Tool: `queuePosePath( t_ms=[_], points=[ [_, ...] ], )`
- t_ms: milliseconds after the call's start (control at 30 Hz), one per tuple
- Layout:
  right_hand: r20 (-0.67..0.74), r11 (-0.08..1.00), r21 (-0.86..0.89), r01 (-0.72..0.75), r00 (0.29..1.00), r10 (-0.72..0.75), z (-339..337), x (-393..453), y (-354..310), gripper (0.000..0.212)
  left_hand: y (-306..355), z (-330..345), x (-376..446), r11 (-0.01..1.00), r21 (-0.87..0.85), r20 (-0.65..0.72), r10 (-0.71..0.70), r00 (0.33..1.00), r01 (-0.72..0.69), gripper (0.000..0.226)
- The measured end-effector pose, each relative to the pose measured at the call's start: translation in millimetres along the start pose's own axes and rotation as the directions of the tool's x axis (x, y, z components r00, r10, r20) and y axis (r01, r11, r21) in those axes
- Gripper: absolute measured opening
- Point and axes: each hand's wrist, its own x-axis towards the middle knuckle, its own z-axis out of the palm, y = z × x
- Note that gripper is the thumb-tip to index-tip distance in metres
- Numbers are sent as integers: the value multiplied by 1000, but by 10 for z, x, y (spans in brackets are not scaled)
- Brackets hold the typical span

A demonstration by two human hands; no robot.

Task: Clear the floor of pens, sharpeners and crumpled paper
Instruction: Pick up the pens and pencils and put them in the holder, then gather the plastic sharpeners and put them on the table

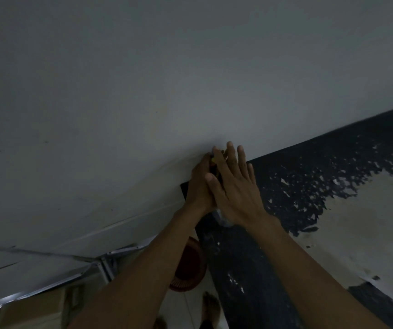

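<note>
The scene is dim. My left hand [199, 186] is curled round a small bunch of pens [213, 160], of which only yellow and red bits show between the fingers. My right hand [234, 186] lies over the left hand and the bunch with its fingers straight and spread. Both hands are held up at the edge of a pale grey surface [119, 103]. A bit of clear plastic [222, 219] shows under my right wrist; what it is cannot be told. No sharpener or crumpled paper is visible.
A red round basket [187, 267] stands on the light floor below my forearms, with my bare foot [211, 307] beside it. A dark surface with peeling paint [309, 191] runs along the right. A cardboard box [31, 309] and a metal frame [105, 264] are at lower left.
</note>
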Motion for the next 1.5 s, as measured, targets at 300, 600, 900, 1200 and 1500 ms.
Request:
queuePosePath(
  t_ms=[300, 600, 900, 1200, 1500],
  points=[
    [-178, 933, 356, 59, 984, 5, -414, -46, -275, 53, 144, -443, -357, 995, 98, -68, -27, 997, 33, 74],
    [-59, 876, 461, 145, 989, -133, -360, -443, -1177, 33, 2, -1395, -1478, 987, 153, -371, 8, 929, 53, 48],
    [151, 855, 474, 210, 938, -313, 226, -1201, -2288, 38, -295, -2385, -3167, 965, 96, -655, -123, 745, 244, 32],
    [276, 768, 553, 323, 799, -535, 794, -2548, -3547, 26, -738, -2735, -5255, 916, -71, -795, -291, 533, 394, 25],
    [378, 638, 586, 500, 527, -761, 1257, -3963, -4689, 21, -974, -2914, -7152, 843, -242, -873, -405, 272, 480, 19]
  ],
)
